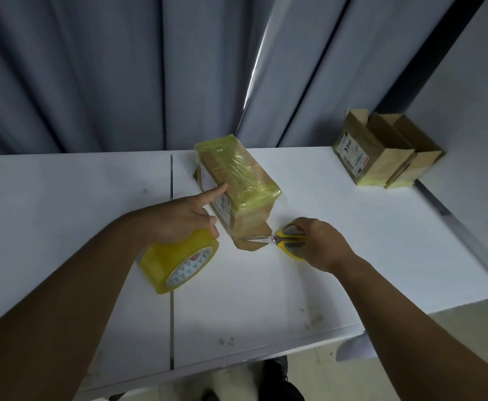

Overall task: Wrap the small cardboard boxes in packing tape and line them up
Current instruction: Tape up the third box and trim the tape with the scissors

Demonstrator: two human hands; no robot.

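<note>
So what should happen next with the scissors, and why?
Probably close the scissors to cut the tape roll free: the right hand holds them at the near end of the box, while the left hand grips the roll and steadies the box with a finger.

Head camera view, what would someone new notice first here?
Probably the cardboard box in the middle, its top banded in yellow tape. The left hand grips a yellow tape roll with its forefinger on the box, while the right hand holds yellow-handled scissors at the box's near end. Two more boxes stand at the far right.
</note>
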